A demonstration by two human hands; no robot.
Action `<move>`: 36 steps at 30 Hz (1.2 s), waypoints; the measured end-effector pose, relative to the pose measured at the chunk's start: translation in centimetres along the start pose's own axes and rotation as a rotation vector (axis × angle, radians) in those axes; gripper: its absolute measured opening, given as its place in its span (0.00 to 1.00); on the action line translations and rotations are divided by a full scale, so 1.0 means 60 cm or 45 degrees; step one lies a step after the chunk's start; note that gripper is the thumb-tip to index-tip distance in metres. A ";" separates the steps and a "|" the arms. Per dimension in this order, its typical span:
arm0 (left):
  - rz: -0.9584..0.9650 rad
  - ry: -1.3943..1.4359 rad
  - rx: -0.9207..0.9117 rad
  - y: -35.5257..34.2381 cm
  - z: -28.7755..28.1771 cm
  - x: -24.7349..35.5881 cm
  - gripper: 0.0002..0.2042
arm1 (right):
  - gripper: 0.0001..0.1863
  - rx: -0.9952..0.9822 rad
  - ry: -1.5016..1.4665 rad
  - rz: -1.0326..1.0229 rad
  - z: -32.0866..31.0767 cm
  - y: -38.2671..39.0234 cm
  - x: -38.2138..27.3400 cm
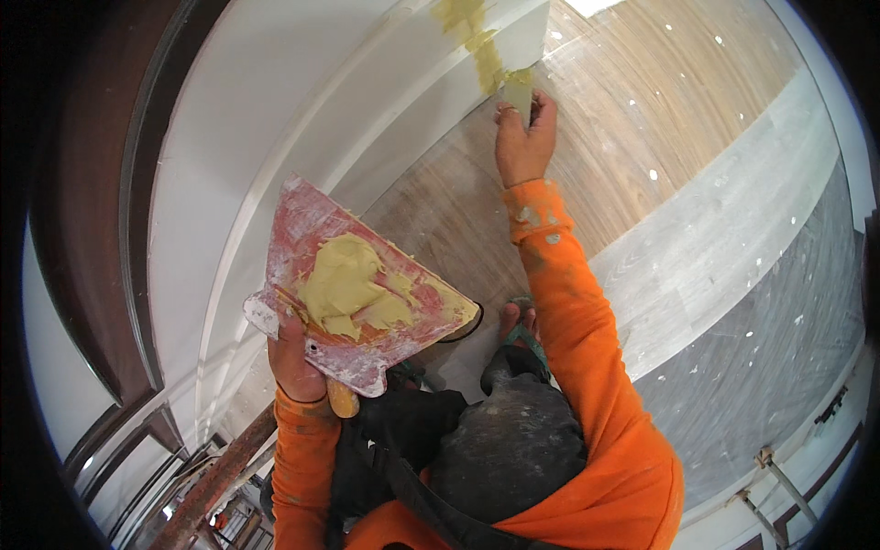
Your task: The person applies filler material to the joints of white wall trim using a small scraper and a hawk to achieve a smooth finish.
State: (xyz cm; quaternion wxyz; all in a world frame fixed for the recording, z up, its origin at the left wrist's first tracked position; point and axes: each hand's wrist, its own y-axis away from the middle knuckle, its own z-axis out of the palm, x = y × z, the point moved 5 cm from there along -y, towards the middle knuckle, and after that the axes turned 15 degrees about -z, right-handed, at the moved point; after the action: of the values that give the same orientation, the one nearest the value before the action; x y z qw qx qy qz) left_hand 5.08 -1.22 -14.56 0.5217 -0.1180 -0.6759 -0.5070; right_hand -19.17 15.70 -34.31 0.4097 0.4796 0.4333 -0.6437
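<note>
My left hand [293,365] is closed at the near corner of a worn pinkish-red putty board [291,220], where a wooden handle end [343,400] shows below it. A thick heap of yellow putty [344,282] lies on the board, with more smeared toward its right tip. Stretched far forward, my right hand [524,147] pinches a flat putty knife [519,95]. Its far edge carries yellow putty and is at the lower edge of the white moulding [440,101]. A yellow putty band [478,41] runs up the moulding from there.
Wood-look panels [632,101] with white specks spread to the right, followed by pale and dark grey strips. Dark wooden trim [101,202] stands at left. A rusty pipe [215,472] crosses the lower left; metal bars [788,486] show at lower right. My sandalled foot [522,330] is below.
</note>
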 end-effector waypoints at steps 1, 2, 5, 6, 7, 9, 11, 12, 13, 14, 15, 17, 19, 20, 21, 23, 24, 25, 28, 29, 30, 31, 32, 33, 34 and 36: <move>-0.012 0.028 0.015 0.001 -0.003 -0.001 0.24 | 0.17 -0.010 0.122 -0.075 0.007 0.004 0.004; 0.030 -0.054 0.064 0.001 -0.012 0.000 0.23 | 0.17 -0.018 0.145 -0.079 0.016 0.009 0.008; 0.029 -0.074 0.077 0.002 -0.027 -0.002 0.23 | 0.18 -0.031 0.215 -0.110 0.037 0.018 0.015; 0.010 -0.018 0.089 0.002 -0.033 -0.006 0.23 | 0.19 -0.025 0.238 -0.132 0.043 0.018 0.015; -0.010 0.037 0.101 0.002 -0.040 -0.012 0.23 | 0.19 -0.019 0.260 -0.153 0.049 0.018 0.015; -0.028 0.098 0.128 0.002 -0.047 -0.016 0.23 | 0.21 -0.020 0.266 -0.151 0.064 0.014 0.016; -0.029 0.110 0.155 0.003 -0.049 -0.015 0.22 | 0.23 -0.028 0.299 -0.147 0.077 0.016 0.011; -0.028 0.108 0.168 0.003 -0.052 -0.015 0.22 | 0.24 -0.037 0.330 -0.144 0.083 0.018 0.005; -0.027 0.106 0.181 0.003 -0.055 -0.016 0.22 | 0.25 -0.044 0.360 -0.141 0.088 0.020 0.000; -0.026 0.102 0.192 0.004 -0.057 -0.016 0.22 | 0.26 -0.066 0.388 -0.162 0.093 0.023 0.003; -0.029 0.092 0.197 0.004 -0.060 -0.016 0.22 | 0.27 -0.086 0.417 -0.183 0.097 0.026 0.006; -0.036 0.069 0.204 0.003 -0.067 -0.019 0.22 | 0.29 -0.100 0.484 -0.239 0.106 0.033 0.009; -0.029 -0.003 0.191 0.000 -0.069 -0.019 0.22 | 0.30 -0.084 0.563 -0.310 0.114 0.041 0.008; -0.024 -0.037 0.186 0.000 -0.069 -0.019 0.22 | 0.29 -0.125 0.528 -0.284 0.116 0.042 0.004; -0.015 -0.019 0.159 0.000 -0.064 -0.018 0.22 | 0.29 -0.165 0.493 -0.258 0.115 0.046 -0.001; 0.005 0.016 0.100 -0.004 -0.049 -0.012 0.22 | 0.28 -0.249 0.429 -0.222 0.106 0.054 -0.010; 0.000 0.017 0.102 -0.005 -0.045 -0.011 0.22 | 0.26 -0.295 0.399 -0.212 0.098 0.058 -0.015; -0.004 0.019 0.104 -0.007 -0.041 -0.011 0.22 | 0.25 -0.341 0.368 -0.202 0.090 0.061 -0.018; -0.017 0.029 0.089 -0.016 -0.029 -0.007 0.23 | 0.20 -0.321 0.195 -0.369 0.037 0.057 -0.028; -0.019 0.034 0.087 -0.017 -0.026 -0.007 0.23 | 0.19 -0.239 0.093 -0.074 0.016 0.048 -0.009; -0.024 -0.012 0.075 -0.017 -0.021 -0.004 0.23 | 0.17 -0.157 -0.009 0.220 -0.002 0.040 0.005; -0.029 -0.059 0.064 -0.015 -0.017 -0.001 0.23 | 0.16 -0.073 -0.113 0.514 -0.017 0.038 0.021; -0.032 -0.104 0.043 -0.016 -0.012 0.000 0.23 | 0.16 -0.080 -0.143 0.571 -0.031 0.028 0.037; -0.029 -0.082 0.026 -0.017 -0.007 0.000 0.23 | 0.16 -0.087 -0.174 0.629 -0.039 0.015 0.059; -0.027 -0.060 0.009 -0.018 -0.002 0.000 0.23 | 0.16 -0.094 -0.205 0.686 -0.043 0.006 0.080; -0.035 -0.017 0.010 -0.019 0.000 -0.003 0.23 | 0.15 -0.116 -0.240 0.774 -0.034 -0.007 0.087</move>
State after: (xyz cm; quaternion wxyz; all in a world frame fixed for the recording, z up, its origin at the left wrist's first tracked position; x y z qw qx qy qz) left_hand 4.37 -1.66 -15.34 0.5105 -0.1101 -0.6830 -0.5107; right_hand -20.08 17.21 -39.63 0.6427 0.5064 0.2586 -0.5135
